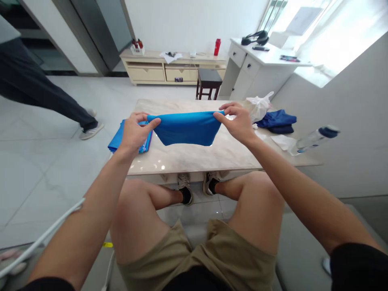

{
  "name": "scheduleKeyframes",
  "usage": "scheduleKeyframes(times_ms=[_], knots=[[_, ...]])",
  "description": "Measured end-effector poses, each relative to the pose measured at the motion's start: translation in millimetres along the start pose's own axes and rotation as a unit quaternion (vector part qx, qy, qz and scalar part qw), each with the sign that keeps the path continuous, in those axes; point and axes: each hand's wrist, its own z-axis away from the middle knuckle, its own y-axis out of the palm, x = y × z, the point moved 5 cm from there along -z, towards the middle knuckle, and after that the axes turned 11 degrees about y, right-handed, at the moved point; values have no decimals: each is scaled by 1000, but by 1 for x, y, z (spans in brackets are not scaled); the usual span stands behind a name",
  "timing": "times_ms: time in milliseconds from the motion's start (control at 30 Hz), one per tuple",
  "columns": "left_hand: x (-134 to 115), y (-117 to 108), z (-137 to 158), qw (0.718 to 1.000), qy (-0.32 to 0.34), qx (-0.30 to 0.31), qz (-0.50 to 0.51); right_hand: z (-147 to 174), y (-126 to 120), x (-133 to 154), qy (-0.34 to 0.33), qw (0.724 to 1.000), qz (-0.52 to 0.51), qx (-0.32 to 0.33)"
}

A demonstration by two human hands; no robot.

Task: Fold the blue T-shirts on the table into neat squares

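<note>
- Blue cloth [186, 127]: centre of the frame, held stretched over the marble-topped table [182, 159].
- Left hand [136, 131] and right hand [237, 120]: apart, each pinching one upper corner.
- Folded blue fabric [117, 137]: left of centre, on the table.
- White plastic bag [260, 106], dark blue fabric [277, 119], clear bottle [312, 141]: right of centre.

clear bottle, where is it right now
In the head view, the clear bottle is at the right end of the table, beside the white sheet and near the dark blue cloth.
</note>
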Motion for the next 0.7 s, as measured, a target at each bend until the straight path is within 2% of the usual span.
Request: scheduleKeyframes(times_ms=[100, 167, 233, 367, 433, 533, 600, 700], knots=[[-22, -1, 0, 999, 32, 1, 29, 1, -6, 5, 7, 998, -56, 5], [-22, 2, 5, 998, 9, 16, 61, 6, -5, -3, 44, 996, -79, 0], [-12, 9, 12, 996, -33, 25, 82, 12, 3, -17, 85, 993, -86, -6], [37, 32, 28, 986, -142, 35, 83, 21, 37, -63, 167, 984, -63, 11], [71, 48, 38, 973, -211, 71, 69, 22, 61, -94, 209, 977, -22, 40], [120, 64, 50, 952, -287, 108, -23, 22, 92, -143, 276, 955, 82, 71], [136, 67, 51, 951, -264, 109, -117, 22, 103, -161, 277, 947, 148, 69], [128, 83, 51, 965, -136, 139, -179, 26, 118, -156, 174, 960, 204, 81]])
